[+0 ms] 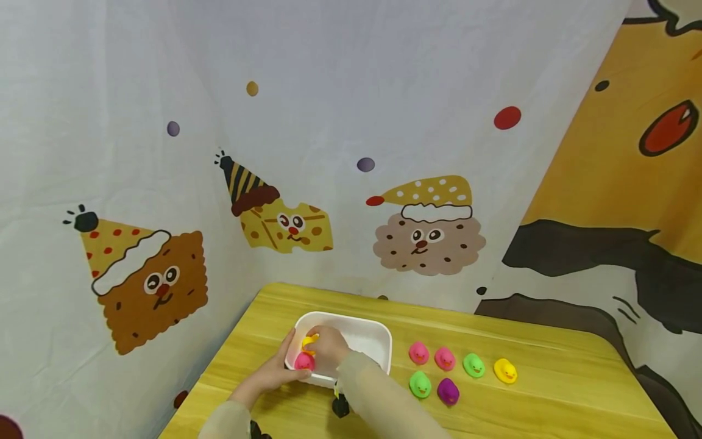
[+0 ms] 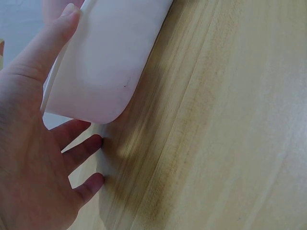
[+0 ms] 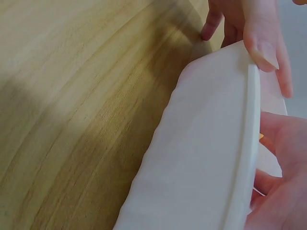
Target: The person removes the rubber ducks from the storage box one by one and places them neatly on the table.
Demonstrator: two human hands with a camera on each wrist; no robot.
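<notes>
A white plastic bin (image 1: 366,329) stands on the wooden table. My left hand (image 1: 276,369) holds its left end, the thumb over the front rim and the fingers round the side. In the left wrist view, the thumb of that hand (image 2: 33,143) lies on the rim of the bin (image 2: 110,57). Inside the bin, my right hand (image 1: 329,344) pinches a yellow rubber duck (image 1: 309,342). Just in front of this duck lies a pink rubber duck (image 1: 304,361). The bin's wall (image 3: 206,134) hides part of the right hand (image 3: 283,177) in the right wrist view.
Right of the bin, two pink ducks (image 1: 419,353), two green ducks (image 1: 474,365), a purple duck (image 1: 448,392) and a yellow duck (image 1: 505,371) lie on the table (image 1: 576,390). A printed cloth (image 1: 307,122) hangs behind and to the left.
</notes>
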